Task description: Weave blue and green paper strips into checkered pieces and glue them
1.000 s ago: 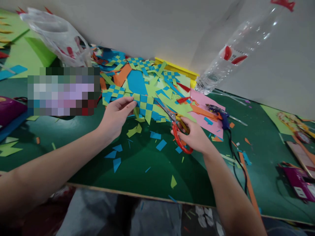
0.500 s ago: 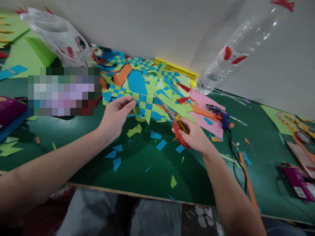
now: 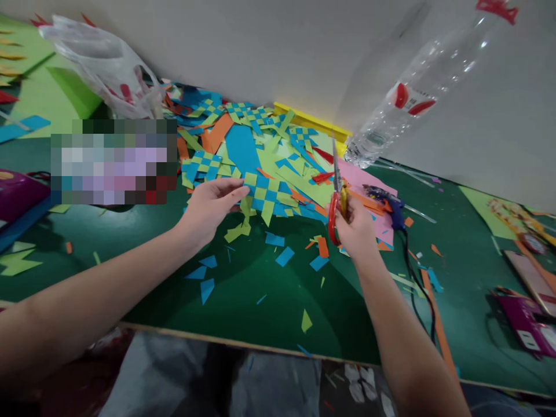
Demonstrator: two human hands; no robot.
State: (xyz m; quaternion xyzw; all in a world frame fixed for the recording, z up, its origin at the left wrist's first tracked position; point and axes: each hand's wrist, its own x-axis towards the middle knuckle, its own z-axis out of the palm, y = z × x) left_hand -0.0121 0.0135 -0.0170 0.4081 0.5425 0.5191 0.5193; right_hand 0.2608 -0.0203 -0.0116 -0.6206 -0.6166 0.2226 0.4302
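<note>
Between thumb and fingers, my left hand (image 3: pixel 215 208) pinches the left edge of a woven paper piece (image 3: pixel 264 194) in blue and light green checks, with strip ends sticking out below. My right hand (image 3: pixel 356 223) grips scissors (image 3: pixel 335 191) with red and yellow handles. Their blades look closed and point up, away from the woven piece. Behind both hands lies a heap of blue, green and orange paper, with other woven checked pieces (image 3: pixel 204 165) among it.
Paper scraps (image 3: pixel 284 256) are scattered over the green table (image 3: pixel 260 313). At right are a blue glue gun (image 3: pixel 395 213) with a black cord, a phone (image 3: pixel 532 281) and a purple box (image 3: pixel 523 321). A clear bottle (image 3: pixel 403 104) leans against the wall; a plastic bag (image 3: pixel 104 69) stands back left.
My right hand has drawn the scissors right, away from the woven paper, and turned the blades upright. My left hand and the woven piece have shifted slightly right and down.
</note>
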